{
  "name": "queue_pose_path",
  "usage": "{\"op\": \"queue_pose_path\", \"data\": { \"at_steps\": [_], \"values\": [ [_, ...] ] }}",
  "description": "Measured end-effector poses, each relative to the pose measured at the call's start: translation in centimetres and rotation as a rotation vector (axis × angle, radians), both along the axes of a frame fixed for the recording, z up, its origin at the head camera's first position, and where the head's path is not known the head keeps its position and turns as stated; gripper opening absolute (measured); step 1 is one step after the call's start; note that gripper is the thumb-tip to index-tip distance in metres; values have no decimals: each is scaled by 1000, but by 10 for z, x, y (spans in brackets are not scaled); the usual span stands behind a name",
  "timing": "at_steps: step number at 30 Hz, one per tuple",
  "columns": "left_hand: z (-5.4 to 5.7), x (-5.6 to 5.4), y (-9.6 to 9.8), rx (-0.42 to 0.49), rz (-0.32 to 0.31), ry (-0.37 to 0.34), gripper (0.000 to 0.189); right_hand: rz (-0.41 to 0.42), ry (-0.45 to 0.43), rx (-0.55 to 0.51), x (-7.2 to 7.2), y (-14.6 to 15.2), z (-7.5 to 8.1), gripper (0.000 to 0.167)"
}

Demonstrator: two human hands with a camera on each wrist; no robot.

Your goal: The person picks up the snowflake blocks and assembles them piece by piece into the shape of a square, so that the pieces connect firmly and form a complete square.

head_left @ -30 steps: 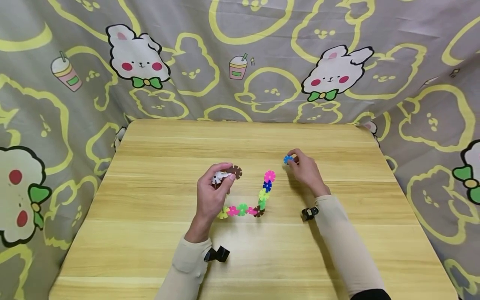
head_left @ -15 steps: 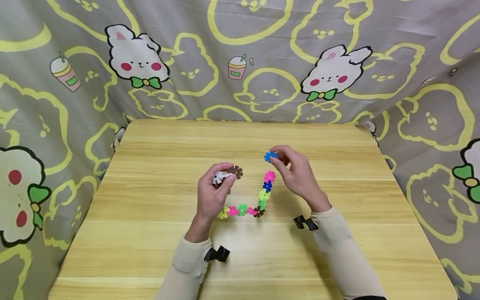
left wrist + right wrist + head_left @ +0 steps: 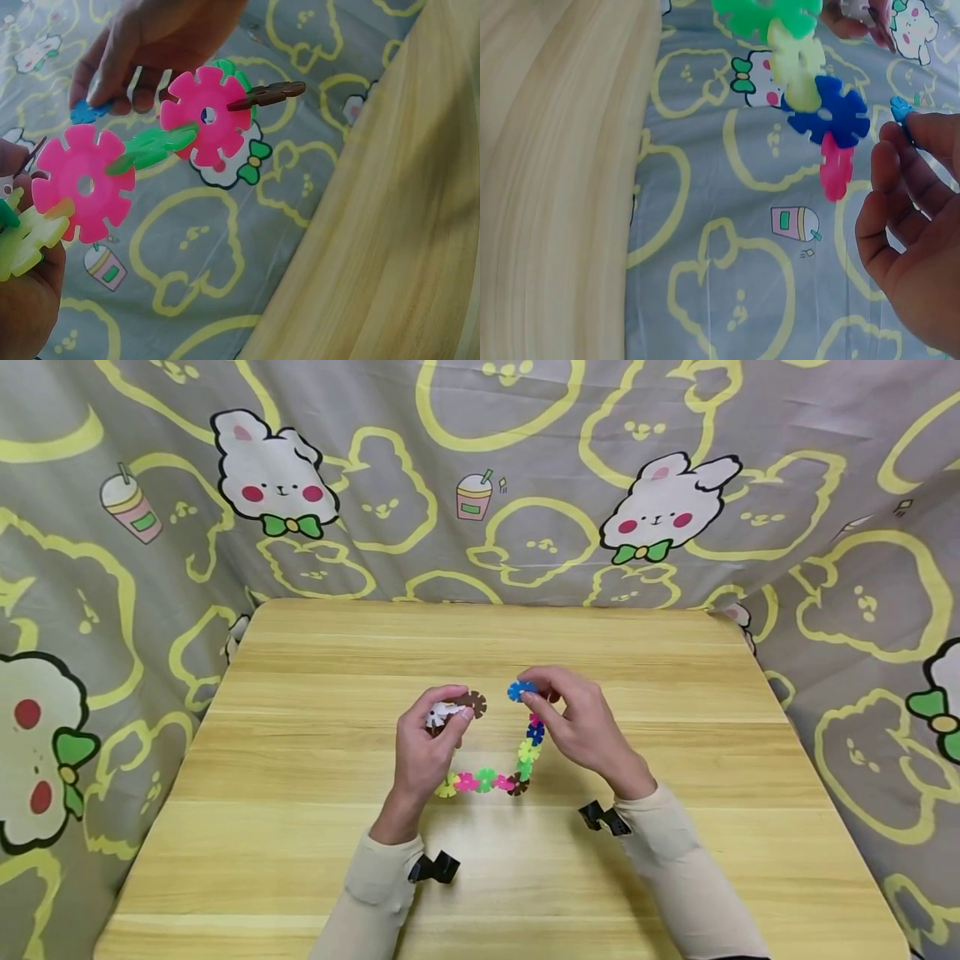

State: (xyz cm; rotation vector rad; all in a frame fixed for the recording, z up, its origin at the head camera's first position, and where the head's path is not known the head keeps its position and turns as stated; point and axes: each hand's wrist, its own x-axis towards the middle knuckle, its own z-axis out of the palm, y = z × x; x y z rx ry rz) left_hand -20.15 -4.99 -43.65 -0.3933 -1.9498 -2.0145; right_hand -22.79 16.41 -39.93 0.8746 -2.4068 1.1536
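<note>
My left hand (image 3: 427, 747) grips a chain of notched plastic snowflake discs by its end, where a white disc (image 3: 435, 717) and a brown disc (image 3: 473, 703) show at the fingertips. The chain bends through yellow, pink and green discs (image 3: 485, 779), then rises on the right to a dark blue disc (image 3: 829, 112) and a pink disc (image 3: 838, 169). Between thumb and fingers my right hand (image 3: 592, 727) pinches a loose light blue disc (image 3: 521, 691). In the right wrist view that disc is apart from the pink one. The left palm hides part of the chain.
Beneath the hands spreads a wood-grain table (image 3: 300, 860). A grey curtain (image 3: 397, 552) printed with rabbits and yellow outlines hangs behind its back edge and along both sides. Each wrist carries a small black camera (image 3: 435, 867).
My right hand has moved left with the light blue disc, first toward the chain's pink end, then a little lower, now partly covering that end. The left hand has stayed nearly still.
</note>
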Motion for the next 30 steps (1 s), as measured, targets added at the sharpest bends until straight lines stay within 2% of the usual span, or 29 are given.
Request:
{"op": "queue_pose_path", "data": {
  "at_steps": [5,11,14,23,30],
  "values": [
    [1,0,-1,-9,-7,-8,23,40,36,30,6,-7,4,19],
    [1,1,-1,-5,-15,-3,24,73,164,75,7,-13,6,18],
    [1,1,-2,2,-18,2,23,62,215,111,8,-14,6,18],
    [1,2,-1,9,-34,12,22,30,290,201,11,-16,5,18],
    [1,2,-1,-4,-56,-10,22,-2,393,287,12,-15,6,21]
  ]
}}
